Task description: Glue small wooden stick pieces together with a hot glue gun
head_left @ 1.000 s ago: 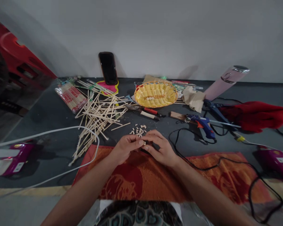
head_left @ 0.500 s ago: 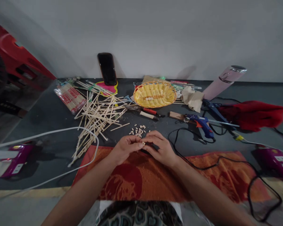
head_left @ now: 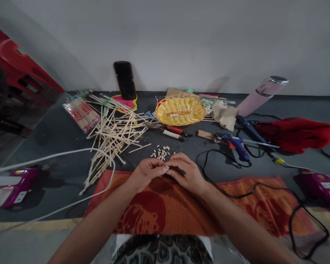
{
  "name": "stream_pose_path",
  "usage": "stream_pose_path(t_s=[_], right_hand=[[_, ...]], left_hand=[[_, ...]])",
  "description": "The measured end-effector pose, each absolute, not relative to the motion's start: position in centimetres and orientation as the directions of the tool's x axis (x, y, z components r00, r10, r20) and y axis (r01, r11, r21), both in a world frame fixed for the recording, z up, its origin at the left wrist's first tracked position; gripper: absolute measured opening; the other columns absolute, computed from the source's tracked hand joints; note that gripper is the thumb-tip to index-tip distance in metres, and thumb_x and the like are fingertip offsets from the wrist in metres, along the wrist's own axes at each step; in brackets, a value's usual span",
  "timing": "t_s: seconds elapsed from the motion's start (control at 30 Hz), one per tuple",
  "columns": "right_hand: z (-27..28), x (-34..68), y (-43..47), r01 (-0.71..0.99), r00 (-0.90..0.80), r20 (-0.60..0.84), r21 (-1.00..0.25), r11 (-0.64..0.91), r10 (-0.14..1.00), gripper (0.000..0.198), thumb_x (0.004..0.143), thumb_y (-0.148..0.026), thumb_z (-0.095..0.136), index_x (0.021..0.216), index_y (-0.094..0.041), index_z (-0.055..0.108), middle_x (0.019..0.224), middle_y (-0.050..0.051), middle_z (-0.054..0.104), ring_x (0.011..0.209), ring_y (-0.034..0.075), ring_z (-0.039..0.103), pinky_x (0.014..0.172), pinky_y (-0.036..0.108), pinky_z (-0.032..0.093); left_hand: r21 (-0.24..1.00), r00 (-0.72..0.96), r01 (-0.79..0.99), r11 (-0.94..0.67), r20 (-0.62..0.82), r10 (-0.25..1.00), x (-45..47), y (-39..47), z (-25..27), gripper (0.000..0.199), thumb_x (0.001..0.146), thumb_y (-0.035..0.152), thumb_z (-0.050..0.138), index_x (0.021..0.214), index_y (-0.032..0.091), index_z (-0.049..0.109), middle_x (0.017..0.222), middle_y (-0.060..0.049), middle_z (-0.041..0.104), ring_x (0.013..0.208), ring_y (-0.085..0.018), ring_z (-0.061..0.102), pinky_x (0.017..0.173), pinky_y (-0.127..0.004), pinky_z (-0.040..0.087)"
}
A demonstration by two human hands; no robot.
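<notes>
My left hand (head_left: 148, 172) and my right hand (head_left: 187, 172) meet above the far edge of an orange towel (head_left: 187, 216). Between their fingertips is a small pale wooden piece (head_left: 167, 168), pinched from both sides and partly covered by the fingers. Just beyond my hands lies a scatter of short cut wooden pieces (head_left: 162, 152) on the dark table. A loose heap of thin wooden sticks (head_left: 115, 135) spreads to the left of them. Pruning shears (head_left: 156, 126) with red on the handle lie past the cut pieces, beside a knife (head_left: 173, 135) with a pale handle.
A yellow woven basket (head_left: 181, 108) holding a few small pieces stands at the back. A blue glue gun (head_left: 235, 145) with a black cable lies to the right. A phone (head_left: 125, 80) leans on the wall; a pink flask (head_left: 260, 97) is tilted. A white cord (head_left: 71, 154) crosses the left side.
Both hands stay in the same place, with the small piece still between their fingertips. Nothing else on the table has visibly moved.
</notes>
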State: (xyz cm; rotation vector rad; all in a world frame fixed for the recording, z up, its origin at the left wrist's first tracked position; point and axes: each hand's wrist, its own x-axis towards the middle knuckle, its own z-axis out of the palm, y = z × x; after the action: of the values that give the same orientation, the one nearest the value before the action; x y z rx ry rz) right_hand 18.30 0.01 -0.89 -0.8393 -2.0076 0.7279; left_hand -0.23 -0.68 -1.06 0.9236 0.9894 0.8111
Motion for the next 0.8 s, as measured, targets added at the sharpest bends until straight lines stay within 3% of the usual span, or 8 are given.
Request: stream_pose_path(t_s=[0.8], right_hand=[[-0.83,18.40,0.01,0.300,-0.458,0.459,-0.726,0.619,0.761,0.026,0.085,-0.024,0.062,0.111,-0.023,0.061,0.099,0.007,0.062,0.098,0.019,0.058,0.085,0.035,0.052]], left_hand=[[0.859,0.355,-0.219,0.462,-0.371,0.858,-0.26,-0.62,-0.92,0.019,0.069,0.030,0.075,0.076,0.013,0.071,0.065,0.000,0.060,0.057,-0.007,0.048,0.059,-0.021,0.036]])
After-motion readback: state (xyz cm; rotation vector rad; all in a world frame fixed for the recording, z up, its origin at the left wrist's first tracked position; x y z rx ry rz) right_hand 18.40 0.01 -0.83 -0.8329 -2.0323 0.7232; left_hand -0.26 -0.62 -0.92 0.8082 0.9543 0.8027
